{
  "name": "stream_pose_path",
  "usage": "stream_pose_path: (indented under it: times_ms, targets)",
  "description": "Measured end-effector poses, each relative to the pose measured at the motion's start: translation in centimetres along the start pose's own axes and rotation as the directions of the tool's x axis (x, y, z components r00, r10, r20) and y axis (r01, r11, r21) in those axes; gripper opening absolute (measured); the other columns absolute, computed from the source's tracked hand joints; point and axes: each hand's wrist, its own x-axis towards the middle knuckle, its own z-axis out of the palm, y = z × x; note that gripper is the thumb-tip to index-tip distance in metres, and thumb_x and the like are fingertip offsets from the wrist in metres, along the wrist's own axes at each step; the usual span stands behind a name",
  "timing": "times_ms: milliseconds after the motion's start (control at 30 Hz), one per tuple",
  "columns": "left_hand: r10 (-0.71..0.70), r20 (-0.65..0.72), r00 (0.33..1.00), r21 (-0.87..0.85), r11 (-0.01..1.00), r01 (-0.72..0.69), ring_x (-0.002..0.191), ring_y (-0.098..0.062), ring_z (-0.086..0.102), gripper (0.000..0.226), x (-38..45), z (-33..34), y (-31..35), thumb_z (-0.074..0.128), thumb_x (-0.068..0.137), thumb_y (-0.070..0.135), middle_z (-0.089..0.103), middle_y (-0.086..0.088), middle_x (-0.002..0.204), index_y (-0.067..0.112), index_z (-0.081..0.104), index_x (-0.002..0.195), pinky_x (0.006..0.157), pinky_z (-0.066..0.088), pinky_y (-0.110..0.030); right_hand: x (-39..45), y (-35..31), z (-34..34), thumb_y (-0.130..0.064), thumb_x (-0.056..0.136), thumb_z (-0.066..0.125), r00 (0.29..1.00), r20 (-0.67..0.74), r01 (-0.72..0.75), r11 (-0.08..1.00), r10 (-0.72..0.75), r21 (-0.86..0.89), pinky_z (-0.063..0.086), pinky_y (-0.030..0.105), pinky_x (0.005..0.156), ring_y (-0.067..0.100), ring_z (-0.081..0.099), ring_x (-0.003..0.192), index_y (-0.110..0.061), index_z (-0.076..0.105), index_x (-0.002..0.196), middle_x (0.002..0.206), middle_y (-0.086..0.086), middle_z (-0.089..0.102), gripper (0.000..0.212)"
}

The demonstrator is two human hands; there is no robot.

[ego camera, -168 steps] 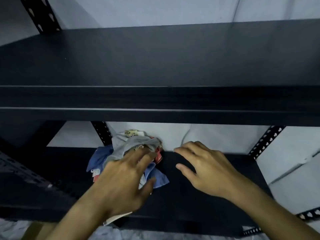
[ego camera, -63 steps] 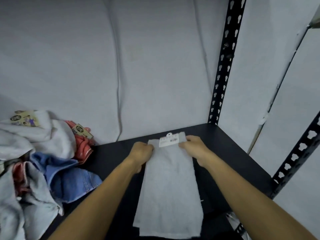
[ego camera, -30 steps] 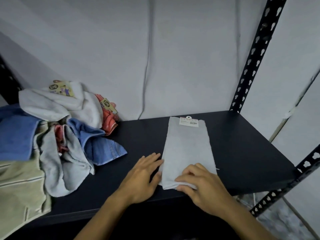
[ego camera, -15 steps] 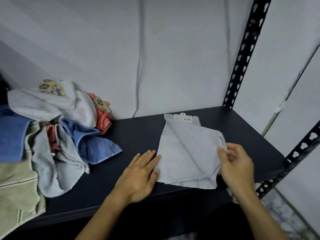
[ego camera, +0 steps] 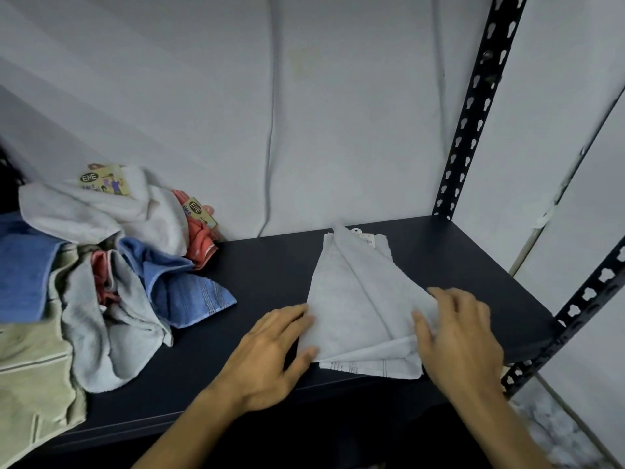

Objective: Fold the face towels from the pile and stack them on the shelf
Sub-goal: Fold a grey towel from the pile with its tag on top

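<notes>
The left hand (ego camera: 270, 357) lies flat, fingers (ego camera: 291, 316) straight and slightly spread, pressing the left edge of the grey towel (ego camera: 355, 299) at lower centre of the frame. The right hand (ego camera: 456, 336) rests on the towel's right side, fingers loosely bent over the layers; whether they pinch the cloth I cannot tell. The towel lies on the dark shelf (ego camera: 270, 265), partly folded with layers askew, so this first fold looks unfinished and no stack shows yet. At left, the pile (ego camera: 111, 265) waits unfolded. Its cardboard tags (ego camera: 101, 179) read "ENE"; the grey towel's white label (ego camera: 367, 237) is too small to read.
</notes>
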Motion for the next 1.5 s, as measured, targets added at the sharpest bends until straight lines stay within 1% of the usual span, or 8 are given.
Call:
stream_pose_path:
  times_ms: [100,200,300,633,767,933,1267,1500]
  targets:
    - [0.172,-0.067,0.983,0.096,0.982,-0.165,0.126,-0.004,0.046,0.038,-0.8,-0.6,-0.4,0.052,0.092,0.045,0.051,0.013,0.137,0.028,0.063,0.124,0.11,0.036,-0.027,0.0,-0.4,0.1,-0.041,0.087,0.063,0.898,0.022,0.435,0.892,-0.44,0.12,0.049,0.026,0.069,0.014,0.051,0.103,-0.023,0.066,0.112,0.109,-0.007,0.06,0.031]
    - [0.274,-0.048,0.96,0.188,0.947,-0.261,0.097,-0.005,0.058,0.021,-0.7,-1.2,-0.4,0.054,0.092,0.036,0.06,0.013,0.113,0.027,0.068,0.105,0.087,0.05,-0.022,0.0,-0.6,0.8,-0.051,0.087,0.048,0.745,0.245,0.578,0.784,-0.62,0.227,0.044,0.02,0.086,0.002,0.046,0.102,-0.031,0.066,0.112,0.104,-0.018,0.057,0.037]
    - [0.325,0.022,0.946,0.322,0.893,-0.314,0.079,-0.009,0.057,0.008,-0.2,-1.2,-0.1,0.06,0.089,0.027,0.062,0.011,0.097,0.025,0.066,0.093,0.066,0.052,-0.026,0.2,-0.8,1.8,-0.028,0.085,0.068,0.7,0.237,0.624,0.738,-0.674,0.255,0.047,0.02,0.082,0.003,0.049,0.088,-0.028,0.072,0.101,0.089,-0.017,0.058,0.017]
    - [0.214,-0.249,0.945,0.339,0.933,-0.122,0.065,-0.017,0.054,0.008,3.6,-2.2,3.1,0.068,0.083,0.016,0.054,0.004,0.077,0.015,0.061,0.081,0.035,0.041,-0.034,2.7,-1.4,-0.6,-0.013,0.086,0.058,0.885,-0.072,0.455,0.825,-0.459,0.335,0.051,0.029,0.057,0.015,0.06,0.072,-0.013,0.075,0.095,0.086,-0.004,0.061,0.019]
    - [0.205,-0.203,0.958,0.33,0.935,-0.13,0.064,-0.013,0.056,0.027,3.4,-2.3,5.0,0.045,0.09,0.042,0.055,0.01,0.074,0.022,0.058,0.079,0.04,0.04,-0.031,2.7,-1.0,-1.2,-0.02,0.089,0.052,0.906,-0.041,0.409,0.849,-0.42,0.336,0.048,0.026,0.051,0.013,0.059,0.068,-0.016,0.074,0.096,0.088,-0.006,0.06,0.024]
    - [0.09,-0.254,0.963,0.34,0.941,0.001,0.051,-0.008,0.051,0.047,2.4,-0.6,6.7,0.054,0.078,0.07,0.054,0.012,0.065,0.023,0.056,0.072,0.036,0.028,-0.023,1.9,-0.9,-1.1,-0.015,0.089,0.064,0.915,0.045,0.36,0.86,-0.402,0.361,0.042,0.017,0.054,0.005,0.059,0.068,-0.021,0.074,0.097,0.09,-0.013,0.06,0.014]
    - [0.039,-0.269,0.962,0.358,0.932,0.062,0.044,-0.011,0.028,0.044,3.8,0.2,7.1,0.081,0.04,-0.003,0.047,0.003,0.06,0.016,0.05,0.065,0.041,-0.001,-0.019,2.7,0.0,-0.4,-0.011,0.09,0.064,0.926,0.062,0.33,0.877,-0.373,0.349,0.054,0.037,0.052,0.01,0.06,0.068,-0.02,0.072,0.097,0.092,-0.011,0.057,0.014]
    - [0.167,-0.441,0.882,0.261,0.964,-0.052,0.064,-0.021,0.06,0.044,4.8,-0.8,8.5,0.082,0.052,-0.012,0.064,-0.005,0.083,0.005,0.067,0.09,0.032,0.038,-0.028,3.6,0.0,-1.1,0.003,0.091,0.055,0.986,-0.044,0.16,0.845,-0.16,0.511,0.046,0.017,0.069,0.006,0.053,0.079,-0.01,0.07,0.09,0.094,-0.005,0.055,0.02]
